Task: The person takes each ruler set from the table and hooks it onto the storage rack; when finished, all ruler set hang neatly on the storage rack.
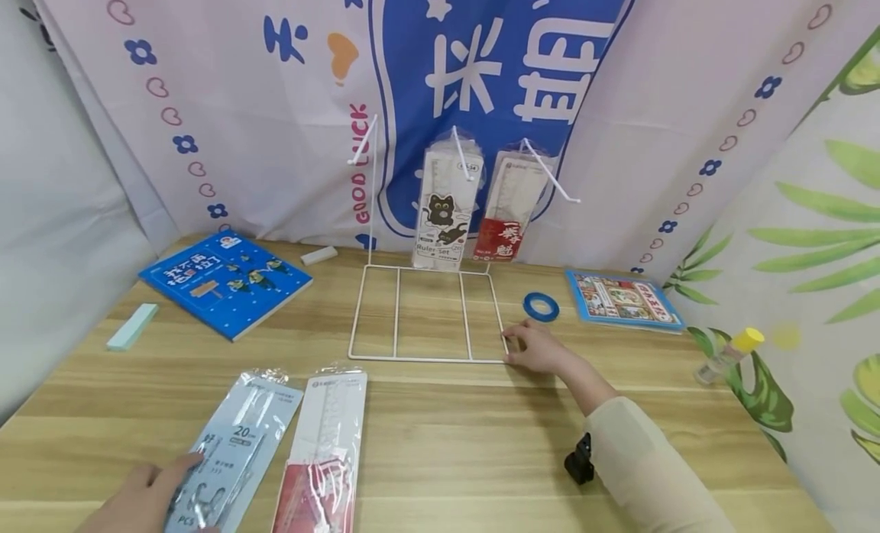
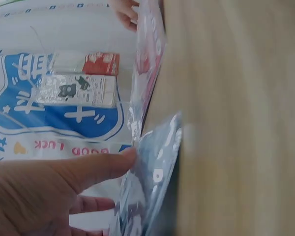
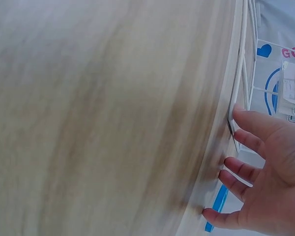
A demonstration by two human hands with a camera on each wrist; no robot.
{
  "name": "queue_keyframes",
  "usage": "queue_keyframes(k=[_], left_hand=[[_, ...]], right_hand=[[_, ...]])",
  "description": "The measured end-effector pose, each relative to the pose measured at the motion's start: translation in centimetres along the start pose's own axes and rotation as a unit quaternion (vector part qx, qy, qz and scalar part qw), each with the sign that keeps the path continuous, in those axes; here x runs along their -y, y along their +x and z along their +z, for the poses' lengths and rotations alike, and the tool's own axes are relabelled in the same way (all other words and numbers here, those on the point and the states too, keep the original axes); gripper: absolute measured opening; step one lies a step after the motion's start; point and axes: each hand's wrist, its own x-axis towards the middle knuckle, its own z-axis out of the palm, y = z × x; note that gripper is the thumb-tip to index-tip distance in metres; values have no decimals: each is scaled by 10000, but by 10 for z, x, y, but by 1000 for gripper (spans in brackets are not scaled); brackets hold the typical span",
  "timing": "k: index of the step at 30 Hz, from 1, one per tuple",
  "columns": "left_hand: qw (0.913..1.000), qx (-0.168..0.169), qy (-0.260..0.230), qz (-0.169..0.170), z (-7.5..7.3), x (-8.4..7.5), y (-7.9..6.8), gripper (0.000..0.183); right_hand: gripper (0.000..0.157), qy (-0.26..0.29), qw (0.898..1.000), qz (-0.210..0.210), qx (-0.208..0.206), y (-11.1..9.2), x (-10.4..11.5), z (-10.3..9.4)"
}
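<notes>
At the lower left, my left hand (image 1: 147,495) holds the near end of a pale blue packet (image 1: 237,434) marked 20, its thumb lying on the plastic. In the left wrist view the packet (image 2: 160,162) stands tilted, the thumb (image 2: 108,164) against its edge. A red and white ruler packet (image 1: 323,449) lies just to its right. My right hand (image 1: 536,348) touches the front right corner of a white wire display rack (image 1: 426,359); its fingers (image 3: 241,169) are spread. On the rack's hooks hang a cat-printed ruler set (image 1: 443,205) and a red and white ruler set (image 1: 509,205).
The left hook (image 1: 364,140) carries nothing. Behind the rack hangs a printed cloth (image 1: 309,174). Around it lie a blue book (image 1: 227,281), a mint box (image 1: 132,327), a white eraser-like block (image 1: 319,255), blue tape (image 1: 541,307), a comic book (image 1: 622,300) and a yellow-capped bottle (image 1: 729,356).
</notes>
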Motion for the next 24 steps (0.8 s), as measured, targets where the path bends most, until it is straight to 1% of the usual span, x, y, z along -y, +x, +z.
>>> queue_keyframes(k=[1,4,5,7,9,10,12,15,16,18,20,21,22,24], left_hand=[[10000,67,-39,15,-3,1,0,108],[9993,63,-293,227,-14,3,1,101],[9986,28,-421,306,-16,3,2,98],[9961,100,-807,333,-20,3,3,93],[9925,263,-1179,194,-22,2,4,88],[9903,359,-1337,63,-24,1,4,86],[9852,475,-1646,-38,-29,0,6,81],[9821,451,-1829,95,-39,-1,7,73],[9826,381,-1807,192,-44,-1,7,69],[9839,162,-1694,541,-55,-3,7,62],[9839,-207,-1533,894,-68,-9,7,55],[9819,-394,-1499,1088,-75,-13,7,53],[9771,-599,-1557,1321,-81,-17,6,51],[9607,-757,-2007,1763,-93,-29,6,47]], right_hand=[[44,1,10000,1,5,0,0,0],[44,6,10000,-10,22,1,1,0],[44,12,10000,-3,25,1,0,0],[45,-4,10000,-13,17,1,0,0],[44,-17,10000,-39,7,1,0,1],[45,-21,10000,-49,-11,1,0,0],[44,-39,9999,-96,-39,1,0,0],[44,-47,9999,-154,-54,0,1,-1],[44,-49,9998,-168,-49,0,2,-1],[44,-56,9998,-187,-40,0,3,-1],[44,-63,9998,-188,-38,0,3,-1],[44,-45,9998,-172,-29,-1,4,-2],[44,-35,9999,-162,-23,-1,4,-2],[44,-33,9999,-137,-7,-2,4,-2]])
